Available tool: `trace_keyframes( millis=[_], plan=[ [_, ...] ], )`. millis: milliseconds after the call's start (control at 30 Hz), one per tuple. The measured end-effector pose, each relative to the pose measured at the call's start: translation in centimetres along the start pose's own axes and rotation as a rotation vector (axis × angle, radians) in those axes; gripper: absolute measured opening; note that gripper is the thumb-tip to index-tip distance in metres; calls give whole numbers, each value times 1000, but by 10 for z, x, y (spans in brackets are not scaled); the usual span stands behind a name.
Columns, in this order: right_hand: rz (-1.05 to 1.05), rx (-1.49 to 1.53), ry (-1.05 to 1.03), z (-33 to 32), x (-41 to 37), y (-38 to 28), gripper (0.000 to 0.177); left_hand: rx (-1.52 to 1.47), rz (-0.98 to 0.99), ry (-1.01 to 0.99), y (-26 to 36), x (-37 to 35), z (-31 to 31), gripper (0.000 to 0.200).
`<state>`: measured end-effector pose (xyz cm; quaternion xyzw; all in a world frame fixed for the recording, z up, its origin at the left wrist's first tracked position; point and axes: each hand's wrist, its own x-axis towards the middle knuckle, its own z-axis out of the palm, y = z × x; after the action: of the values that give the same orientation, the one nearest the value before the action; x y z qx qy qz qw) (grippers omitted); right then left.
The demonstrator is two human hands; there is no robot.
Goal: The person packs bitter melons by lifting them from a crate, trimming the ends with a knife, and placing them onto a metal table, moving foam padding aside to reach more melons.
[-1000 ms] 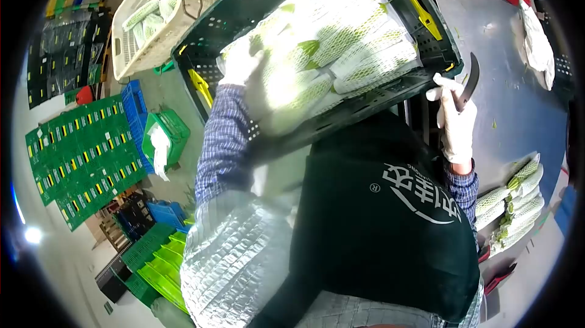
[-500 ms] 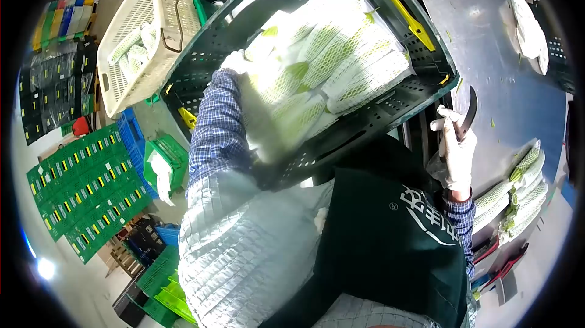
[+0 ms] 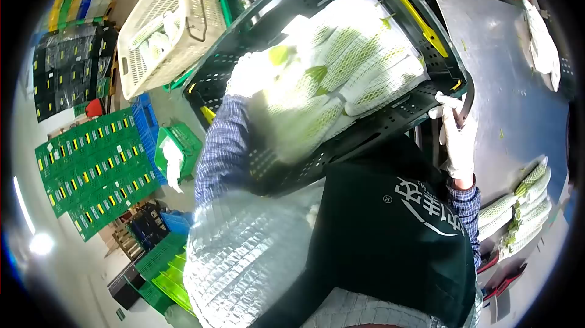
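Note:
A dark green crate (image 3: 244, 17) with yellow clips holds several long green vegetables in white foam net sleeves (image 3: 356, 60), lying side by side on white lining. My left hand (image 3: 245, 76), in a white glove, reaches inside the crate at the left end of the vegetables; glare washes out its fingers. My right hand (image 3: 458, 139), also gloved, is closed around a small curved knife (image 3: 468, 97) whose dark blade points up beside the crate's right corner.
A metal table (image 3: 512, 102) extends on the right, with more sleeved vegetables (image 3: 527, 209) near its front edge and a white cloth-like item (image 3: 541, 44) farther back. At left stand a cream basket (image 3: 210, 38) holding sleeved vegetables, a small green basket (image 3: 190, 145) and stacked green crates (image 3: 97, 169).
The view has shifted, so most things sit lower and further right. My left hand has moved slightly along the crate's left side. My right hand still grips the knife, now closer to the crate's corner.

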<state>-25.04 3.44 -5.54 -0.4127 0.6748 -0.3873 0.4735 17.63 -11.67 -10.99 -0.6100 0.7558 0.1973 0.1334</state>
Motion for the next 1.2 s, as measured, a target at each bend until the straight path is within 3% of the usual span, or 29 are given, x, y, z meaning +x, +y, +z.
trace_keyframes(
  millis=[33, 100, 133, 167, 233, 300, 333, 433, 500, 533, 600, 667, 767, 800, 867, 933, 967, 1000, 1033, 1100, 1200],
  plan=[
    [15, 6, -26, 2, 1, -5, 25, 113, -53, 160, 1, -9, 8, 73],
    [-32, -15, -38, 8, 6, -11, 25, 218, -127, 203, 13, -15, 0, 69],
    [-51, -9, -64, 11, 7, -14, 25, 63, -34, 588, 24, -41, -5, 65],
    [-71, -4, -86, 12, 10, -17, 25, 231, 60, 778, 11, -29, 13, 67],
    [-100, 0, -149, 15, 17, -18, 25, 216, 133, 997, 32, -52, -14, 71],
    [-134, -14, -175, 21, 19, -29, 25, 368, 166, 1086, 33, -53, -18, 72],
    [-92, 10, -180, 23, 20, -36, 24, 102, 175, 1104, 36, -56, -18, 66],
    [-177, 41, -216, 24, 25, -39, 24, -299, 118, 991, 44, -59, -22, 49],
    [-246, 100, -208, 25, 25, -40, 24, -669, 183, 979, 55, -60, -30, 38],
    [-282, 120, -215, 25, 27, -39, 24, -976, 285, 1007, 73, -67, -40, 33],
    [-318, 139, -225, 21, 28, -41, 25, -1823, 407, 930, 54, -58, -35, 39],
    [-326, 198, -225, 19, 27, -43, 25, -1668, 404, 924, 65, -60, -33, 33],
    [-316, 218, -232, 13, 26, -47, 24, -1145, 349, 1035, 78, -57, -36, 36],
    [-309, 214, -239, 12, 25, -49, 24, -698, 310, 1061, 81, -62, -41, 36],
    [-320, 202, -223, 10, 23, -51, 24, -235, 307, 1070, 83, -69, -45, 42],
    [-340, 235, -228, 10, 25, -49, 23, -589, 409, 1015, 103, -80, -56, 57],
    [-360, 221, -231, 10, 24, -49, 23, -957, 459, 921, 123, -88, -68, 66],
    [-344, 239, -240, 10, 23, -49, 22, -796, 397, 919, 124, -88, -69, 71],
    [-328, 256, -247, 9, 23, -50, 22, -1096, 417, 822, 132, -89, -69, 73],
    [-363, 245, -243, 11, 24, -46, 22, -1281, 402, 610, 136, -93, -72, 76],
    [-294, 256, -285, 7, 21, -53, 22, -1264, 385, 639, 138, -88, -55, 77]
  ],
)
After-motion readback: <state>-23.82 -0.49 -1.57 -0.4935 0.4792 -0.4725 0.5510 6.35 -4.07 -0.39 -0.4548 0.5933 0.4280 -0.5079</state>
